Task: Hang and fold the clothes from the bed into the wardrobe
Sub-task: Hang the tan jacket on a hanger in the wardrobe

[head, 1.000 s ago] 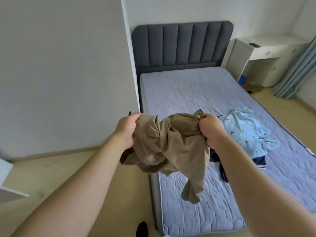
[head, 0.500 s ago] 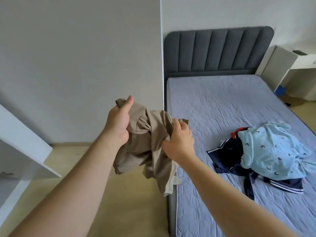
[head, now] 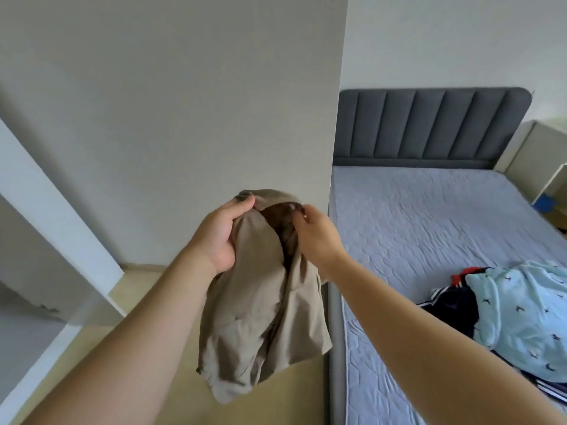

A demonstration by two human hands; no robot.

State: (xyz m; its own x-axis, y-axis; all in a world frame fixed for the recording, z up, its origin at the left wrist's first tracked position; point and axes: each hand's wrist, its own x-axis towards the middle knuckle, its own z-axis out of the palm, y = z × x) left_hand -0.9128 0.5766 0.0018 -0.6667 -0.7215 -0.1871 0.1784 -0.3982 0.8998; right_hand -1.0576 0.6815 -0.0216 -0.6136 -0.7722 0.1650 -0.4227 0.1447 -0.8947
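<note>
While I hold the tan garment (head: 264, 317) up in the air, it hangs over the floor (head: 291, 394) just left of the bed (head: 429, 216), in front of the grey wall (head: 184, 118). My left hand (head: 221, 237) grips its top edge, thumb curled over the fabric. My right hand (head: 316, 237) pinches the opposite side of the same opening with its fingertips. The cloth droops in loose folds below both hands. On the bed, to the right, a light blue top (head: 527, 317) lies bunched over a navy piece (head: 454, 305) with white stripes. A dark headboard (head: 429, 127) stands at the far end. Part of a white wardrobe (head: 52, 216) shows at the left.
</note>
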